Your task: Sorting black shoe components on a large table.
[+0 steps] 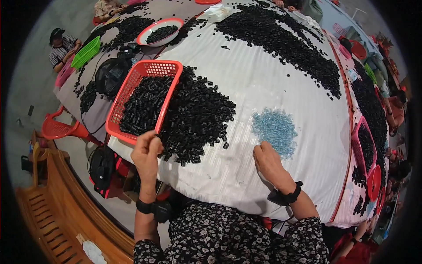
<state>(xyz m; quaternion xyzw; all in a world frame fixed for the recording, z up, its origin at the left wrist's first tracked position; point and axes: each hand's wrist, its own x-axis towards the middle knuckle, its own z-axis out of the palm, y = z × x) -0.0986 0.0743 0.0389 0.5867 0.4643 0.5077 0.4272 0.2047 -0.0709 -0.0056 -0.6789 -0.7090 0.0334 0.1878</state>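
My left hand (146,154) is beside the near corner of a red plastic basket (172,83), its fingers closed; whatever they pinch is hidden. Inside the basket lie many small black cylindrical pieces (147,105). A heap of loose black pieces (195,114) spreads over the white sheet just right of the basket. My right hand (268,163) rests low at the near edge of a pile of small clear-blue pieces (275,130). Its fingertips are pressed together, and what is between them is too small to make out.
Another long heap of black pieces (281,39) covers the far right. A white bowl with a red rim (176,22) and a green basket (85,52) stand far left. On the right is a pink basket (361,132). A wooden bench (57,207) sits lower left. Other people work around.
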